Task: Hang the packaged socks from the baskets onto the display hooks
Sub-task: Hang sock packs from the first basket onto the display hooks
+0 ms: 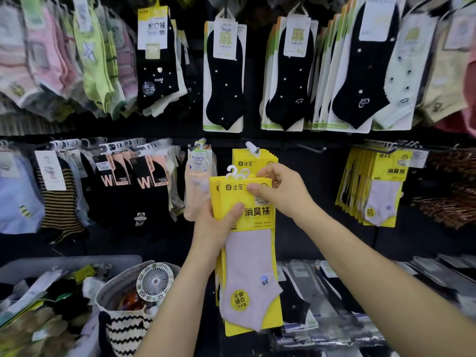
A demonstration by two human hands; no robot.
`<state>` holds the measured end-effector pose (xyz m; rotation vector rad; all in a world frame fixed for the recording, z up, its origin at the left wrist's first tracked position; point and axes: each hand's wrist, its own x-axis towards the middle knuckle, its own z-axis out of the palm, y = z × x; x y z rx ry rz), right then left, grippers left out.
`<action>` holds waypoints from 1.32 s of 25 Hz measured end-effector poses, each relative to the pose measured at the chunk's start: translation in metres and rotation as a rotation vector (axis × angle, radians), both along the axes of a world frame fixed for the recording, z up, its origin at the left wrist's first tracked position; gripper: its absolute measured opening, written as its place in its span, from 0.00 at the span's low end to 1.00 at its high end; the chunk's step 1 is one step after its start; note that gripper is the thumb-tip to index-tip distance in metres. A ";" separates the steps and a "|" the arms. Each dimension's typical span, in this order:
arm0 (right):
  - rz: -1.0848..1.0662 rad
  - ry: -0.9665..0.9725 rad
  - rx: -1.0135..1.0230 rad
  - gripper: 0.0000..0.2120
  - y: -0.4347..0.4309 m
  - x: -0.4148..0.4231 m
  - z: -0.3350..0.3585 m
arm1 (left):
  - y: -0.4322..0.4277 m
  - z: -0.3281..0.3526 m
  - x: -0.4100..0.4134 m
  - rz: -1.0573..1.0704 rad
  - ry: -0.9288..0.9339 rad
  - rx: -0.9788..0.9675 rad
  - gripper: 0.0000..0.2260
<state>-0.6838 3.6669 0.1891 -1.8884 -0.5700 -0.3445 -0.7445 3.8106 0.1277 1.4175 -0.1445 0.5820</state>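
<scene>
Yellow-carded lilac sock packs (pixel 248 253) are being gripped by left hand (pixel 219 224) below white plastic display hook (pixel 252 147); right hand (pixel 282 193) is pinching their tops. Bunch not hung yet; grey plastic basket (pixel 77 262) is holding more.

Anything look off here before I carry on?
Nothing spilled or damaged. Only oddity: a small white fan sits in the zigzag bag, lower left, and is not sock stock. The held yellow sock packs are slightly fanned.
</scene>
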 end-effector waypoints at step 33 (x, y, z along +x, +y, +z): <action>-0.019 -0.048 -0.058 0.02 0.002 0.000 -0.001 | 0.005 -0.012 0.013 0.202 -0.061 0.031 0.08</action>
